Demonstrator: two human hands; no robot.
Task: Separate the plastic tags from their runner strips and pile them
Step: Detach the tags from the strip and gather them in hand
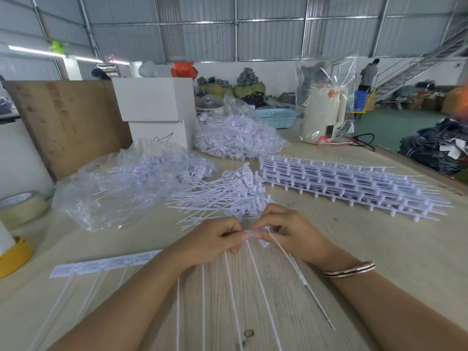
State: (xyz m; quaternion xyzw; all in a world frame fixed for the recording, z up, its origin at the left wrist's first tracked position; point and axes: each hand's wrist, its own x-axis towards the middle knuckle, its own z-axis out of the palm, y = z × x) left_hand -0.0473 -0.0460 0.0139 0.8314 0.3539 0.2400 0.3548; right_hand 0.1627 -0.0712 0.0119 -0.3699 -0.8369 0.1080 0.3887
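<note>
a tag [253, 233] is pinched between both hands [255, 235] mid-separation; next, it is to be snapped free and dropped on the pile [222, 196] at 12 o'clock.

1. Light wood-grain table [379, 249].
2. Loose pile of separated tags [222, 196] at centre.
3. Stack of runner strips [349, 183] right of the pile.
4. Two clear bags of tags: near-left [131, 178], far-centre [235, 135].
5. One strip of joined tags [101, 264] lies flat near-left.
6. Tape rolls at left edge: beige [20, 209], yellow [12, 257].
7. White boxes [157, 110] and bagged kettle [326, 115] at far side.
</note>
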